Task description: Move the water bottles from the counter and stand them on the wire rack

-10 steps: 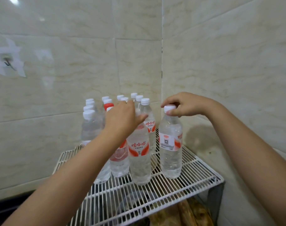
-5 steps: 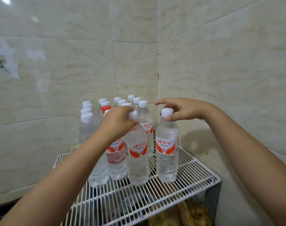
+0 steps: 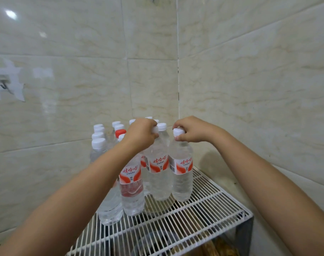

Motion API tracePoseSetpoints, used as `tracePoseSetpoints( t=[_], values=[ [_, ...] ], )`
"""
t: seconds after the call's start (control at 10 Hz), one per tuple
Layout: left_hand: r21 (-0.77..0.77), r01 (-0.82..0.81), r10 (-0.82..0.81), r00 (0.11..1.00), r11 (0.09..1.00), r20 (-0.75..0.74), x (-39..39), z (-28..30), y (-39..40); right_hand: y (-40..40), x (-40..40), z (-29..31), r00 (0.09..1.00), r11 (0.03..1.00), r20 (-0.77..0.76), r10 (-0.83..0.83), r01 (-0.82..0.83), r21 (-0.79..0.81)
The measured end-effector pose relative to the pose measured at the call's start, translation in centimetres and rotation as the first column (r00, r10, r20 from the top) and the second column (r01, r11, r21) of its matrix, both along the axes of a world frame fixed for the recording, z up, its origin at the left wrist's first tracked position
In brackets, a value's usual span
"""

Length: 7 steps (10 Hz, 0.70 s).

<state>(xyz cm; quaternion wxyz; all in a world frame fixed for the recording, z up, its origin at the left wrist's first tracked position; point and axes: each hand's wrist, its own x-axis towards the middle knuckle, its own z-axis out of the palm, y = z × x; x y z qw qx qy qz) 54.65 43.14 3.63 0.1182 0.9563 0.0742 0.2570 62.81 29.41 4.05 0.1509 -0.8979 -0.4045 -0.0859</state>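
Several clear water bottles with red-and-white labels stand upright on a white wire rack in the tiled corner. My left hand grips the white cap of one front bottle. My right hand pinches the cap of the rightmost front bottle, which stands beside it. Both bottles rest on the rack. Another labelled bottle stands to the left, partly behind my left forearm. One bottle in the back group has a red cap; the others have white caps.
Tiled walls close the rack in behind and on the right. The rack's front and right wire area is bare. Dark and brown items lie under the rack. A taped hook is stuck to the left wall.
Both hands have pushed their bottles back towards the group, so the two front bottles now stand close together. The camera has moved nearer.
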Motion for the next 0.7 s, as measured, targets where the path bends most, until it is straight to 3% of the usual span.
tracePoseSetpoints(
  t=[0.2, 0.4, 0.5, 0.6, 0.7],
  values=[
    [0.071, -0.025, 0.031, 0.996, 0.997, -0.079, 0.4, -0.7, 1.1, 1.9, 1.0, -0.5, 0.999, 0.994, 0.009, 0.051, -0.052, 0.100],
    [0.142, -0.039, 0.049, 0.997, 0.989, -0.067, 0.6, -1.8, 1.5, 2.5, 1.6, -2.1, 0.995, 0.974, 0.025, 0.092, -0.096, 0.206],
    [0.341, -0.086, 0.000, 0.969, 0.936, 0.246, 0.2, -3.9, 1.8, 2.4, 1.5, -2.4, 0.996, 0.973, 0.054, 0.071, -0.081, 0.215],
    [0.419, -0.243, 0.057, 0.910, 0.875, 0.410, 0.6, -7.2, 2.7, 2.2, 1.1, -2.9, 0.997, 0.966, 0.008, 0.073, -0.073, 0.249],
    [0.378, -0.335, 0.134, 0.873, 0.863, 0.469, 1.3, -9.5, 3.9, 0.8, 0.2, -2.4, 0.998, 0.919, 0.063, -0.005, -0.020, 0.394]
  ],
)
